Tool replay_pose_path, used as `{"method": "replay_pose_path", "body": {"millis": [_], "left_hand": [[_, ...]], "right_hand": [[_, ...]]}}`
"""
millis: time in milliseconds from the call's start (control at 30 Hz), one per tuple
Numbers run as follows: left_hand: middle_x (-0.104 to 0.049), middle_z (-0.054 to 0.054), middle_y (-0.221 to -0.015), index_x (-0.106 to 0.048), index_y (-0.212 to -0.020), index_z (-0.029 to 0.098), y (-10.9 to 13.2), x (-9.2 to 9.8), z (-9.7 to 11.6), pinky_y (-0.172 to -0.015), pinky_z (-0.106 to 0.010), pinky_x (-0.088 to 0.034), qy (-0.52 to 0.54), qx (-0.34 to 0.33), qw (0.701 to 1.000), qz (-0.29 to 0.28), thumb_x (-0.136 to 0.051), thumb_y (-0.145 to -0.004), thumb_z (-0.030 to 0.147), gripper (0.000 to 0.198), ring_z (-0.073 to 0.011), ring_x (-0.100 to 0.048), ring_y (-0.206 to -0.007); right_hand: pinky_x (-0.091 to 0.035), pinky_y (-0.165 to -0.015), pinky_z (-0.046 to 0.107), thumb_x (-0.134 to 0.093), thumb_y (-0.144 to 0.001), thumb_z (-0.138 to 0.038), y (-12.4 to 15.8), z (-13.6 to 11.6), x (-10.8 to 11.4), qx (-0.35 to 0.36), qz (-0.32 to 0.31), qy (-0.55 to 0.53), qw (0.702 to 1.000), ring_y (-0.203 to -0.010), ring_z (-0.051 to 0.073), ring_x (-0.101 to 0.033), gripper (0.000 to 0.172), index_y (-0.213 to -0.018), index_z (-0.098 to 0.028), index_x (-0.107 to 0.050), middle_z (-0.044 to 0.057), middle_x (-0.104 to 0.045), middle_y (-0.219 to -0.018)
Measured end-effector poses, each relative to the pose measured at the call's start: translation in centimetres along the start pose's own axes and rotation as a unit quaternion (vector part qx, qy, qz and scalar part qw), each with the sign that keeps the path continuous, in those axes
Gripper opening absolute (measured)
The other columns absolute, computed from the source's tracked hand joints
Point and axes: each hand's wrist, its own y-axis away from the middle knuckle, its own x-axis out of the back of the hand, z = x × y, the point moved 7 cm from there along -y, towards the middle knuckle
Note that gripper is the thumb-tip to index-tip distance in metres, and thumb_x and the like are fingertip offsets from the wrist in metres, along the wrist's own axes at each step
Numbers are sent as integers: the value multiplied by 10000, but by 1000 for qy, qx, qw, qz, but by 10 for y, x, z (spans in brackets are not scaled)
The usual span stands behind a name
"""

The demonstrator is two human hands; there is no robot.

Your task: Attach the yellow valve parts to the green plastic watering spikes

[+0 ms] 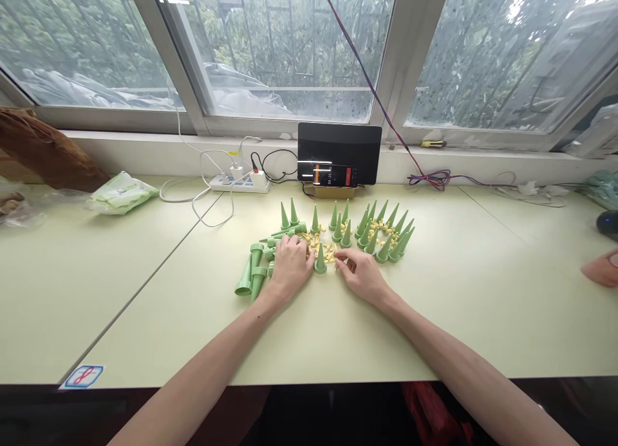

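Observation:
My left hand rests palm down with its fingers curled at the left edge of a pile of small yellow pieces; what lies under them is hidden. Thumb and forefinger of my right hand pinch together at the pile's right side, with a small yellow piece at the tips. Between both hands a green cone spike stands upright on its wide collar. Several lying green spikes are heaped left of my left hand. More upright green spikes form a ring around yellow pieces on the right.
Behind the spikes, a phone showing a timer leans against a black tablet-like panel. A power strip with loose white cables sits back left, near a green-white packet. Part of another person's hand enters at the right edge.

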Motion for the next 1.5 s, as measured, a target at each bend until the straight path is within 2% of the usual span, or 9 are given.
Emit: {"method": "replay_pose_path", "body": {"millis": [200,300,400,500,600,800,1100,1300,1500], "left_hand": [[-626,-108,-855,-638,-758,150,0,6,1,-803,-416,-426,35,-10,998,46,-523,-935,255,236,-266,-521,-858],[-620,-81,-837,-634,-802,155,1,21,1,-790,-393,-433,77,-25,989,124,-540,-946,257,200,-242,-525,-837],[-613,-61,-814,-632,-846,158,6,40,3,-774,-369,-446,110,-52,967,223,-573,-940,255,147,-219,-531,-815],[-604,-45,-790,-631,-865,168,15,57,8,-759,-347,-463,136,-86,935,317,-622,-914,233,82,-194,-540,-783],[-599,-31,-805,-634,-897,178,25,64,17,-709,-290,-487,165,-132,906,366,-673,-874,180,45,-163,-569,-773],[-597,-21,-831,-627,-965,183,34,59,34,-647,-226,-499,196,-197,892,356,-702,-840,123,157,-118,-589,-717],[-597,-32,-836,-629,-984,183,34,54,29,-659,-230,-502,183,-182,897,359,-691,-851,134,155,-125,-598,-729],[-609,-35,-837,-629,-998,199,38,59,30,-600,-217,-490,178,-187,892,371,-662,-874,154,136,-113,-600,-678],[-605,-26,-778,-620,-996,190,43,61,45,-568,-209,-475,164,-232,893,349,-650,-879,140,130,-110,-600,-644]], "right_hand": [[-474,-623,297,-553,-905,-237,-1,-1,1,-17,0,-29,999,-627,159,-579,160,-960,-156,-680,72,-720,-879],[-456,-597,282,-527,-944,-310,-1,1,5,-39,21,-84,995,-626,157,-583,180,-915,-172,-638,55,-692,-832],[-396,-520,263,-499,-969,-387,0,4,8,-61,47,-133,988,-535,130,-512,247,-829,-191,-555,16,-624,-727],[-319,-475,254,-499,-969,-436,0,3,9,-62,59,-139,987,-480,113,-416,315,-753,-209,-477,-31,-508,-598],[-265,-472,253,-502,-968,-440,-1,-1,10,-41,73,-118,990,-478,104,-337,362,-694,-217,-424,-61,-386,-541],[-246,-493,262,-437,-994,-453,0,-4,11,-29,103,-99,989,-486,100,-298,477,-601,-223,-293,-58,-319,-522],[-325,-540,249,-435,-1007,-389,1,-13,0,6,35,-126,991,-533,110,-421,325,-765,-194,-531,-26,-517,-641],[-333,-541,255,-429,-1011,-411,1,-13,-1,-8,26,-130,991,-534,119,-430,339,-770,-200,-539,-17,-533,-652],[-353,-542,264,-346,-1030,-469,4,-19,2,3,29,-155,987,-493,131,-407,443,-718,-210,-524,-39,-430,-529]]}}
